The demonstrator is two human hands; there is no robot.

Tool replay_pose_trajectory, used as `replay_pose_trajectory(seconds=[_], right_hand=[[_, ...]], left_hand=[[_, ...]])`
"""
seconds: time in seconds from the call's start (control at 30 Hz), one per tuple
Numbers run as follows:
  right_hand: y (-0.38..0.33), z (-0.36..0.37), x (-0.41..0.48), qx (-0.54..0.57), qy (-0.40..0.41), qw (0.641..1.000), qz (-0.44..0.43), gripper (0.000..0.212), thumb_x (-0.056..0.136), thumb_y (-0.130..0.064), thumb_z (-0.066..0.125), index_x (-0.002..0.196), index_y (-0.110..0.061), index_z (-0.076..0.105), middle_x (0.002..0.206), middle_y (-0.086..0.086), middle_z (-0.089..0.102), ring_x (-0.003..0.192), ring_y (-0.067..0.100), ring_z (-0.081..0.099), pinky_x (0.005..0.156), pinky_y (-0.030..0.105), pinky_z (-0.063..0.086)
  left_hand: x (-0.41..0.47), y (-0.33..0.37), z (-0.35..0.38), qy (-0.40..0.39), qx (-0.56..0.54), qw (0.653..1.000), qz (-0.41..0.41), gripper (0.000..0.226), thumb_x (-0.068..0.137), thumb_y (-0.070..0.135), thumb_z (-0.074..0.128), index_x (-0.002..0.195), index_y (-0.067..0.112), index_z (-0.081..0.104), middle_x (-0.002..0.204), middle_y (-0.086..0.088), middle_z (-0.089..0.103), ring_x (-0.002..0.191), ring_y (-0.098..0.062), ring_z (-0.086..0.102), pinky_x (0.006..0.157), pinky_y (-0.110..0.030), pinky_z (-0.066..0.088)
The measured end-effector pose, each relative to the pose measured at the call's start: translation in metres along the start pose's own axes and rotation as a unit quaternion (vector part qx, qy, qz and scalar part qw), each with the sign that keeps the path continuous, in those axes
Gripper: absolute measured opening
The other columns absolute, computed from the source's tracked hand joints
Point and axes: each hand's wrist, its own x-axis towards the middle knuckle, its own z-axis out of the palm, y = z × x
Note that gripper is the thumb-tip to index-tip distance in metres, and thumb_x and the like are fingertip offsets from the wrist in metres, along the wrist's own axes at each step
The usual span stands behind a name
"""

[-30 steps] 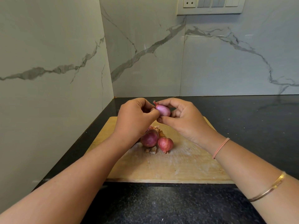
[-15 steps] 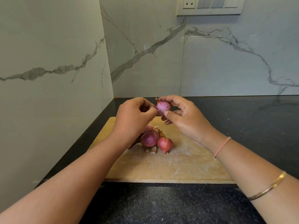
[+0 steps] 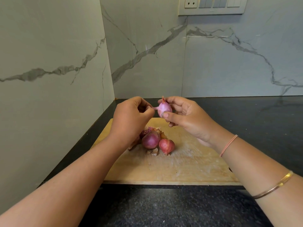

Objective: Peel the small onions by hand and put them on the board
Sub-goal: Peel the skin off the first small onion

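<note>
My right hand [image 3: 186, 118] holds a small pale pink onion [image 3: 164, 107] between thumb and fingers above the far end of the wooden board [image 3: 188, 164]. A thin strip of its skin [image 3: 155, 108] stretches left to my left hand [image 3: 129, 118], which pinches it. Below, on the board, lie a purple onion [image 3: 150, 139] and a smaller red onion [image 3: 166, 145], touching each other. Dry peel scraps [image 3: 153, 151] lie around them, partly hidden behind my left wrist.
The board sits on a black speckled counter [image 3: 164, 208] in a corner of grey marble walls [image 3: 49, 63]. A switch panel [image 3: 211, 5] is high on the back wall. The counter stretches to the right [image 3: 262, 122].
The onion has turned upright in my right hand, its tip now pointing up. My left hand has drawn away to the left, pulling a strip of skin off it.
</note>
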Motion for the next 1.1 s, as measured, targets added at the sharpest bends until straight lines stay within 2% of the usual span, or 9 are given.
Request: replay_pose_trajectory(seconds=[0.1,0.2,0.37,0.47,0.57,0.73,0.87,1.1], right_hand=[[-0.001,-0.003,0.0,0.043,-0.019,0.999,0.014,0.03,0.091,-0.001,0.056,0.113,-0.021,0.059,0.103,-0.002,0.066,0.077,0.01,0.058,0.067,0.024,0.05],[0.0,-0.002,0.0,0.058,-0.013,0.998,0.027,0.032,0.092,0.001,0.053,0.12,-0.015,0.057,0.111,0.006,0.061,0.081,0.013,0.059,0.071,0.027,0.051],[0.004,-0.003,0.002,0.069,-0.009,0.996,0.048,0.04,0.093,0.004,0.05,0.127,-0.017,0.054,0.118,0.008,0.06,0.085,0.014,0.06,0.075,0.029,0.05],[0.005,-0.003,0.001,0.042,-0.01,0.998,0.035,0.036,0.09,-0.006,0.06,0.122,-0.023,0.057,0.117,0.003,0.061,0.089,0.014,0.059,0.076,0.029,0.05],[0.005,-0.002,0.0,0.007,0.008,1.0,0.014,0.033,0.086,-0.009,0.065,0.113,-0.027,0.06,0.115,0.001,0.064,0.085,0.013,0.058,0.07,0.022,0.05],[0.005,-0.001,0.001,-0.019,0.02,1.0,0.005,0.028,0.088,-0.007,0.063,0.11,-0.023,0.06,0.109,0.005,0.065,0.078,0.012,0.059,0.064,0.02,0.05],[0.005,-0.001,0.002,0.009,0.029,0.999,0.019,0.024,0.089,-0.006,0.061,0.107,-0.02,0.055,0.099,-0.004,0.067,0.074,0.01,0.06,0.063,0.021,0.05],[0.003,-0.002,0.001,0.019,-0.013,0.999,0.039,0.025,0.094,0.0,0.051,0.111,-0.017,0.058,0.1,0.005,0.065,0.08,0.013,0.061,0.068,0.026,0.052]], left_hand=[[0.003,-0.003,-0.002,0.009,0.002,1.0,-0.006,0.008,0.087,0.018,0.063,0.082,0.016,0.069,0.07,0.01,0.064,0.065,-0.007,0.059,0.063,-0.031,0.051],[0.003,-0.002,-0.002,-0.007,-0.008,1.0,0.003,0.002,0.085,0.018,0.067,0.084,0.02,0.068,0.075,0.014,0.065,0.072,-0.001,0.062,0.068,-0.025,0.054],[-0.003,0.003,-0.001,-0.04,-0.055,0.997,0.026,0.008,0.087,0.016,0.063,0.09,0.022,0.068,0.079,0.015,0.067,0.072,0.002,0.063,0.071,-0.023,0.055],[-0.007,0.007,0.0,-0.062,-0.096,0.993,0.024,0.009,0.085,0.025,0.065,0.093,0.023,0.069,0.081,0.013,0.07,0.072,0.003,0.064,0.072,-0.023,0.055],[-0.007,0.007,0.002,-0.056,-0.102,0.993,0.021,0.01,0.083,0.022,0.068,0.092,0.022,0.07,0.08,0.012,0.07,0.071,0.002,0.065,0.074,-0.027,0.056],[-0.006,0.007,0.002,-0.052,-0.108,0.993,0.024,0.011,0.082,0.013,0.069,0.09,0.019,0.069,0.081,0.011,0.069,0.072,-0.001,0.065,0.076,-0.028,0.057],[-0.004,0.005,0.001,-0.041,-0.097,0.994,0.032,0.013,0.083,0.008,0.067,0.091,0.019,0.068,0.083,0.012,0.068,0.074,-0.002,0.065,0.075,-0.027,0.056],[0.0,0.0,-0.001,-0.01,-0.038,0.998,0.053,0.018,0.087,0.006,0.063,0.09,0.024,0.065,0.083,0.012,0.066,0.08,-0.005,0.065,0.077,-0.026,0.055]])
